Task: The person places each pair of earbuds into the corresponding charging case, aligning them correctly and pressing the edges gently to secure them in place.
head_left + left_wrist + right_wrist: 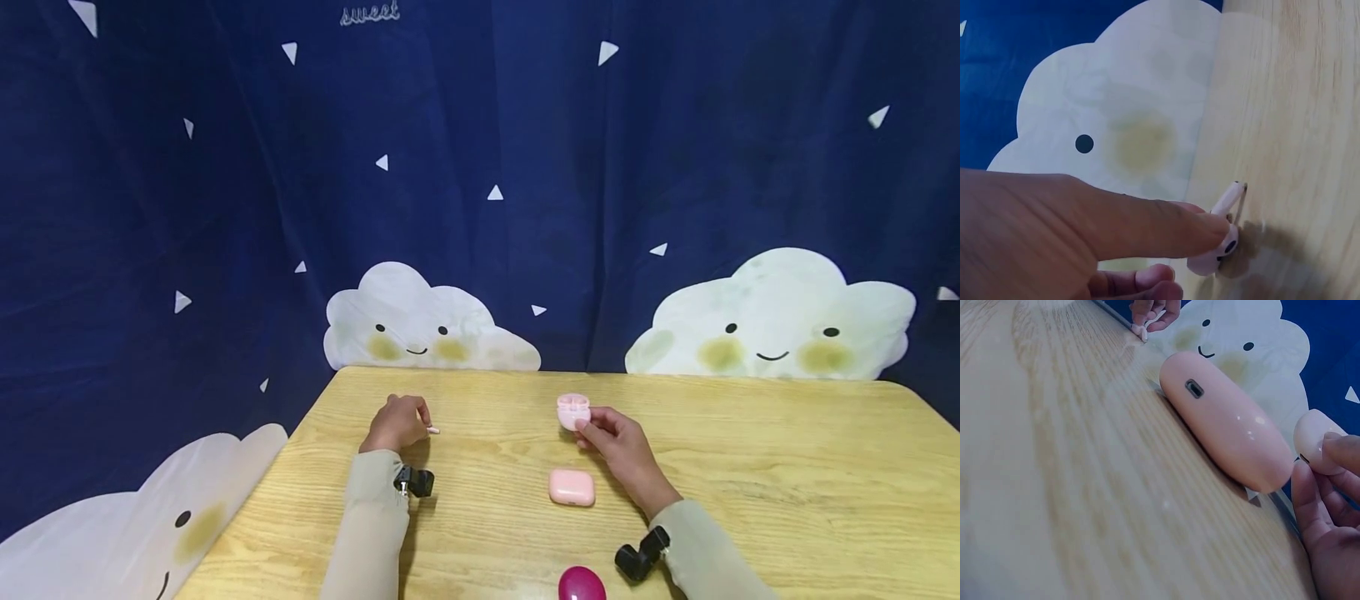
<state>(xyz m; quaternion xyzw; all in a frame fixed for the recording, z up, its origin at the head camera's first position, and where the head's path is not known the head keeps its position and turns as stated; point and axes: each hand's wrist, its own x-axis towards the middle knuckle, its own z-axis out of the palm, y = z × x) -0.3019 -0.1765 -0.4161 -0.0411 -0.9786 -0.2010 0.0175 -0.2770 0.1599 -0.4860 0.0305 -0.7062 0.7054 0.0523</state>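
My left hand (397, 423) is low over the left part of the table, pinching a pale pink wireless earbud (1225, 203) between thumb and finger. The earbud's stem points away from the fingers in the left wrist view, and part of its head is covered by a fingertip. To the right, my right hand (626, 454) grips a small pale pink earbud charging case (573, 413) with its lid up. Two hollows show inside the case from the head view. Thumb and fingers hold its rounded side in the right wrist view (1319, 440).
A closed pink earbud case (572, 487) with a charging port lies on the wooden table (480, 517), nearer than the right hand. A magenta rounded object (582, 585) sits at the bottom edge. Behind the table hangs a dark blue curtain (450, 225) with clouds.
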